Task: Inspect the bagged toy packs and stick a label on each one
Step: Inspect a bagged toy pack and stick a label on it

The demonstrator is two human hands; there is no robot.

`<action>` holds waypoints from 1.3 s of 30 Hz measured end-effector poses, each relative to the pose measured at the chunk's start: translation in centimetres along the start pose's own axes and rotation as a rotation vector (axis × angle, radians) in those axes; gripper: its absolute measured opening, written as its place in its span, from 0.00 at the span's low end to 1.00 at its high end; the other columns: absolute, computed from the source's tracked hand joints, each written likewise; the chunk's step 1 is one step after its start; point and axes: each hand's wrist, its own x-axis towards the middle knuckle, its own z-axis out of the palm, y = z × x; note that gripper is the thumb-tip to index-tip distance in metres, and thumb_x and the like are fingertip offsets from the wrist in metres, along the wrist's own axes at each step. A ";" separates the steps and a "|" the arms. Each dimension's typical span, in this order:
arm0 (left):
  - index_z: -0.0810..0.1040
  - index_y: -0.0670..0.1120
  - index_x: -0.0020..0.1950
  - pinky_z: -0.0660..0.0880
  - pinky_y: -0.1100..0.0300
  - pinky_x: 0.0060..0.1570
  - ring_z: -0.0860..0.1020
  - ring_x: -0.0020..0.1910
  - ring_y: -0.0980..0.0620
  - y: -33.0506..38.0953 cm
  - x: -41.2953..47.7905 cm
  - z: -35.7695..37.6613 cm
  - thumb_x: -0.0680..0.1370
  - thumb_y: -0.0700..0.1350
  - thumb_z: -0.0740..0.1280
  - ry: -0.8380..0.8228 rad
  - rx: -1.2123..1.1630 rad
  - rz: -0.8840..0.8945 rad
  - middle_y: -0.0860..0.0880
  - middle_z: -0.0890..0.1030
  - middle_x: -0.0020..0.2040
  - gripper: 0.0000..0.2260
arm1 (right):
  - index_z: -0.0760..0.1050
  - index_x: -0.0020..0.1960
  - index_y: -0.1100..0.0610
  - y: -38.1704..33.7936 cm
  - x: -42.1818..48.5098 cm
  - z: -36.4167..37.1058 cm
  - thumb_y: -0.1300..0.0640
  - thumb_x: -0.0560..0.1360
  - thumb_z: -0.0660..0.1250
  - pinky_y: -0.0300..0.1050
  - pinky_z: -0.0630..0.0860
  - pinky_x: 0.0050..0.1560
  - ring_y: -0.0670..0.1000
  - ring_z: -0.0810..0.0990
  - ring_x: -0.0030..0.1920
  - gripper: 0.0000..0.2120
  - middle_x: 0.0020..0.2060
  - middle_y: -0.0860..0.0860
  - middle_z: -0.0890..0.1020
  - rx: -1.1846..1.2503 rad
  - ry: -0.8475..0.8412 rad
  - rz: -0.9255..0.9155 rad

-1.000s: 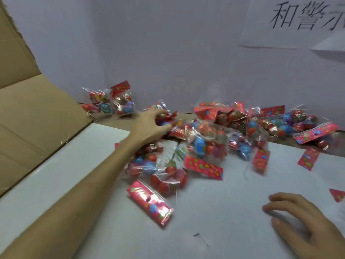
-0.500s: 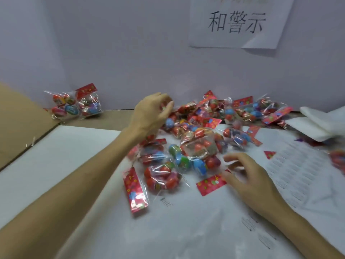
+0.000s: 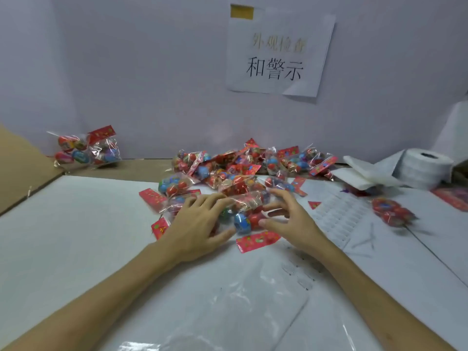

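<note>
Holding pack (image 3: 243,220), seemingly — left hand (image 3: 200,228), right hand (image 3: 291,220)

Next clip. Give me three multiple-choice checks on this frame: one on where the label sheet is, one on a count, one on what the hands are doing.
1. The label sheet lies: A. just right of the right hand; B. inside the cardboard box; C. taped to the wall.
2. How many packs set apart at far left? A. none; B. two; C. five.
3. The hands are: A. both on the front pack; B. both raised clear of every pack; C. both holding a pen.

1 A: the sheet lies flat beside that hand.
2 B: two bags show there, side by side.
3 A: the left hand and the right hand flank it, fingers on it.
</note>
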 end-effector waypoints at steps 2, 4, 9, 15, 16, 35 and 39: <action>0.67 0.53 0.75 0.64 0.49 0.71 0.71 0.70 0.51 -0.4 0.9 0.6 0.80 0.66 0.53 0.049 0.000 -0.012 0.52 0.70 0.74 0.28 | 0.67 0.66 0.35 0.0 0.2 0.1 0.56 0.72 0.79 0.45 0.82 0.53 0.44 0.84 0.52 0.32 0.53 0.45 0.82 0.010 0.025 -0.028; 0.67 0.51 0.75 0.65 0.48 0.70 0.72 0.69 0.50 -0.8 2.0 1.2 0.81 0.64 0.52 0.089 0.020 -0.005 0.51 0.71 0.74 0.27 | 0.67 0.62 0.32 0.0 0.2 0.3 0.62 0.71 0.79 0.44 0.83 0.49 0.46 0.85 0.49 0.34 0.52 0.46 0.82 0.025 0.060 -0.056; 0.65 0.47 0.77 0.62 0.47 0.69 0.70 0.70 0.48 -1.7 6.0 2.0 0.83 0.62 0.45 0.119 0.072 -0.083 0.48 0.69 0.75 0.29 | 0.67 0.65 0.38 0.1 0.3 0.6 0.69 0.69 0.77 0.48 0.85 0.44 0.47 0.86 0.46 0.37 0.56 0.45 0.78 0.103 0.123 -0.059; 0.71 0.43 0.71 0.65 0.45 0.67 0.72 0.64 0.43 -0.2 8.8 3.2 0.81 0.55 0.61 0.311 0.177 -0.260 0.43 0.74 0.67 0.23 | 0.66 0.68 0.40 0.3 0.5 -0.2 0.70 0.70 0.76 0.42 0.84 0.39 0.42 0.85 0.45 0.37 0.58 0.43 0.76 0.086 0.224 -0.043; 0.72 0.42 0.70 0.66 0.44 0.67 0.73 0.64 0.42 0.2 8.6 3.0 0.80 0.53 0.65 0.363 0.177 -0.240 0.42 0.74 0.67 0.22 | 0.67 0.68 0.42 0.3 0.5 -0.5 0.70 0.70 0.76 0.41 0.83 0.38 0.42 0.85 0.44 0.37 0.58 0.44 0.76 0.091 0.242 -0.042; 0.82 0.48 0.56 0.83 0.56 0.38 0.84 0.34 0.50 5.7 5.8 -1.7 0.79 0.63 0.65 -0.057 -1.211 -0.583 0.45 0.85 0.47 0.20 | 0.74 0.64 0.50 -1.6 -0.1 -2.1 0.73 0.69 0.75 0.37 0.81 0.48 0.49 0.85 0.45 0.30 0.53 0.51 0.79 0.279 0.369 -0.310; 0.85 0.47 0.52 0.81 0.60 0.37 0.83 0.35 0.53 6.1 5.8 -1.4 0.80 0.57 0.67 0.028 -1.290 -0.530 0.48 0.87 0.42 0.14 | 0.73 0.64 0.50 -2.0 -0.2 -2.1 0.74 0.69 0.75 0.39 0.81 0.49 0.48 0.85 0.46 0.30 0.53 0.51 0.79 0.295 0.360 -0.331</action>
